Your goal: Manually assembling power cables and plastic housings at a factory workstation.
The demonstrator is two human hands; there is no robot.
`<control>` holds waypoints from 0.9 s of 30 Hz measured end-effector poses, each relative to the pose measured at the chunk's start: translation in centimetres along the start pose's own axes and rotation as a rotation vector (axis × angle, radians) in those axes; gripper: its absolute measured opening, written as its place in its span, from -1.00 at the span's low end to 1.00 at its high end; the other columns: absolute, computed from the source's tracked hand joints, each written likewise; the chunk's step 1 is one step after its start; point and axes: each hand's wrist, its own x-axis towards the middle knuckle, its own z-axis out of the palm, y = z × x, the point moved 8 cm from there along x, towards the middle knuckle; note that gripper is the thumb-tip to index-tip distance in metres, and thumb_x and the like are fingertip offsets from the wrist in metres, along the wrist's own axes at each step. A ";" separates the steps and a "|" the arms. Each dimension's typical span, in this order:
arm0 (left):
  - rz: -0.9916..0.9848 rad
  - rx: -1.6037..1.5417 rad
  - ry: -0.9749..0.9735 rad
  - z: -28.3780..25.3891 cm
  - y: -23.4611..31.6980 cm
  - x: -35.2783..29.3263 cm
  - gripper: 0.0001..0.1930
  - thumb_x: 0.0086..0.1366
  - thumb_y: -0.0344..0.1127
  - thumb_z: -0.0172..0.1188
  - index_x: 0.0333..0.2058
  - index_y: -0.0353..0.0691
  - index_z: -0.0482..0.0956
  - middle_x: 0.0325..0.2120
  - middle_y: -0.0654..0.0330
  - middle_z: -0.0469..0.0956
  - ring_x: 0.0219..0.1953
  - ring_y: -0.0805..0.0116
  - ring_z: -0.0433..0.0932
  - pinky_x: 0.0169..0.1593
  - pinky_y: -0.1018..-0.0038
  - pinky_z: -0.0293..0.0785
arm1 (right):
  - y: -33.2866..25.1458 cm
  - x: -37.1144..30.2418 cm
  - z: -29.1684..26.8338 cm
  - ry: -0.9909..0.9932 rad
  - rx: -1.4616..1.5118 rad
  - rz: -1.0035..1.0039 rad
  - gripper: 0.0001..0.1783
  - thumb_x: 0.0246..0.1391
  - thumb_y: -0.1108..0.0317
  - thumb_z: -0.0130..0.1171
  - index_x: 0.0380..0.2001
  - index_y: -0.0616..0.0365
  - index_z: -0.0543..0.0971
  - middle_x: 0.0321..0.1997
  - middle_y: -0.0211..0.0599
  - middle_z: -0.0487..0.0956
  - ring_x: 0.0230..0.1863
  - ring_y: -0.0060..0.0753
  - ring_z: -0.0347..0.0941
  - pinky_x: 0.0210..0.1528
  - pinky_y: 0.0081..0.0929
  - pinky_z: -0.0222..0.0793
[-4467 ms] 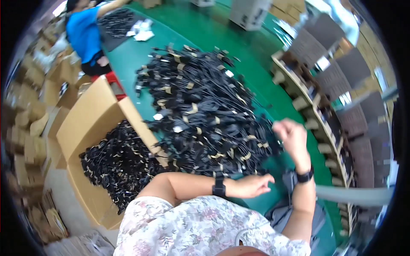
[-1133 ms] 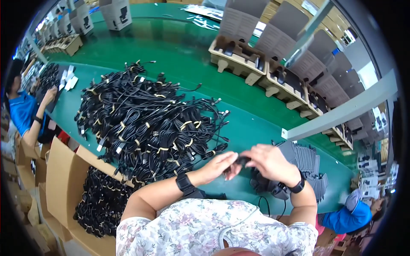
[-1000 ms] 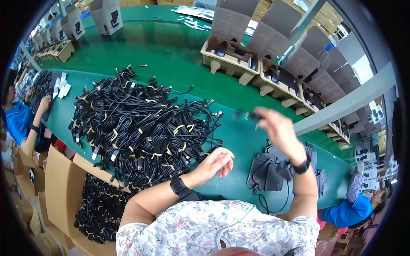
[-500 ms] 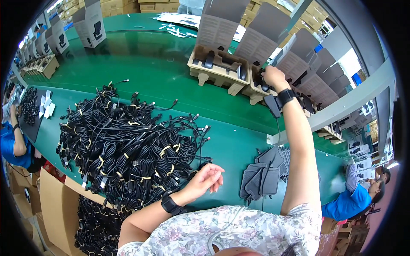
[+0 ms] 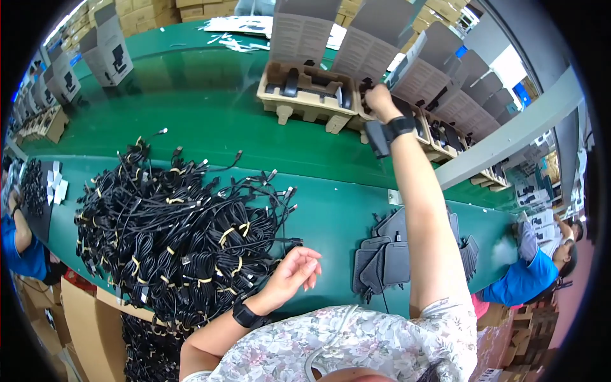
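The right arm stretches up to the frame's upper middle, hand dipped into a tray; I cannot tell its grip. A dark block hangs by the wrist. Lower centre, the left hand curls loosely, empty, beside piled cables. A metal bar slants right of the forearm.

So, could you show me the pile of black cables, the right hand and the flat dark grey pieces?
Pile of black cables [image 5: 184, 232]: head view, middle of the heap.
Right hand [image 5: 382, 103]: head view, back of the hand.
Flat dark grey pieces [image 5: 397, 266]: head view, face of one piece.
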 end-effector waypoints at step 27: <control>0.071 0.239 0.158 -1.3 0.3 -0.7 -0.79 0.39 -0.29 -0.13 -0.12 -0.28 0.29 -0.42 0.12 0.40 -0.53 0.45 0.36 -0.47 0.60 0.31 | -5.2 -10.2 -0.1 0.283 -0.199 -0.226 -0.36 -0.28 -0.07 0.32 -0.17 0.14 0.48 -0.21 -0.26 0.53 -0.02 -0.22 0.39 0.05 -0.27 0.11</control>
